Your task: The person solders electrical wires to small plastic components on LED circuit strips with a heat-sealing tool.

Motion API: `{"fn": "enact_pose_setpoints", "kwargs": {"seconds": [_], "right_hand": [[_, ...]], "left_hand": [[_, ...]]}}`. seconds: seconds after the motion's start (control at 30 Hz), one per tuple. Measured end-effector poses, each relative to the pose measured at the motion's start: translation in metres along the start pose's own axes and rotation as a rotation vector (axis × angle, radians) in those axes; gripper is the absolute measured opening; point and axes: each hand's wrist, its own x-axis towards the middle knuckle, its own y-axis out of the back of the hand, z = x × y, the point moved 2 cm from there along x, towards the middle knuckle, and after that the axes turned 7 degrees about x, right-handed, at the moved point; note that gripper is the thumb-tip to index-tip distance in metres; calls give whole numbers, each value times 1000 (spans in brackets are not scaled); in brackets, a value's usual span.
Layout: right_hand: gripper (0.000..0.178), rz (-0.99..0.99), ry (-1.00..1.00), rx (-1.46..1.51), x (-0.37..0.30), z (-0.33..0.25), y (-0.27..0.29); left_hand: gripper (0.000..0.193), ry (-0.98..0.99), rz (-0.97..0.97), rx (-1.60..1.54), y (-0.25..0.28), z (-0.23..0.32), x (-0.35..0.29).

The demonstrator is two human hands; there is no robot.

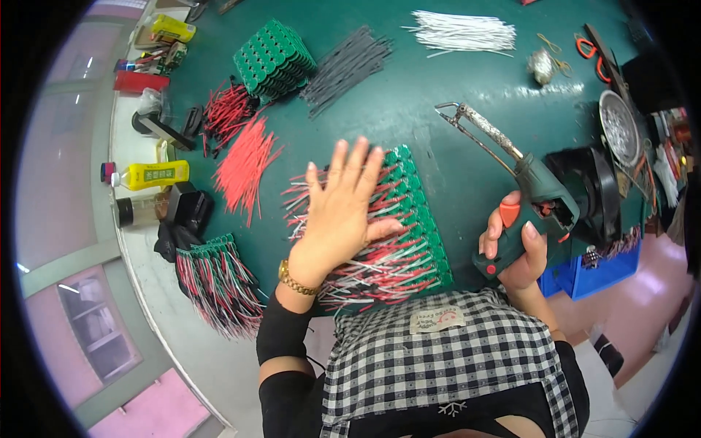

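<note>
The checked apron (445,358) of the person is nearest, at 6 o'clock from the green circuit panel (422,219), which lies flat on the table (467,135) just before it. Many red, white and dark wires (383,274) extend from this panel toward 9 o'clock.

The right hand (524,270), between 3 and 4 o'clock from the panel, is closed around the handle of a soldering gun (544,182), with a finger at its orange trigger (509,210). The metal tip (447,109) of the gun points toward 11 o'clock, and it looks raised above the table.

The left hand (347,212), with a gold watch (298,283) on its wrist, is laid palm down over the wires, its fingers somewhat spread. It pinches nothing visible; what is under the palm I cannot tell.

Between 8 and 9 o'clock, a second wired panel (219,288) hangs its wires toward the near side. Between 3 and 4 o'clock, past the right hand, is a blue bin (595,281). Farther, loose red wires (247,164) lie at 10 o'clock, and a yellow bottle (155,175) is beyond the second panel, past 9 o'clock.

Farthest are stacked green boards (272,58) at 11 o'clock, grey wires (347,69) just beside them, and white wires (465,31) between 12 and 1 o'clock.
</note>
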Motion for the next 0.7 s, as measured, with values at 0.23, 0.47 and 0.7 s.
{"fn": "enact_pose_setpoints", "kwargs": {"seconds": [0.23, 0.47, 0.7], "right_hand": [[47, 131, -46, -38, -16, -19, -9], [45, 92, -59, -24, -51, -27, -10], [44, 109, 54, -1, -76, -31, -12]], "left_hand": [[87, -34, -18, -176, 14, 14, -7], [17, -4, 343, -163, 42, -6, 19], [23, 480, 172, 280, 74, -87, 6]]}}
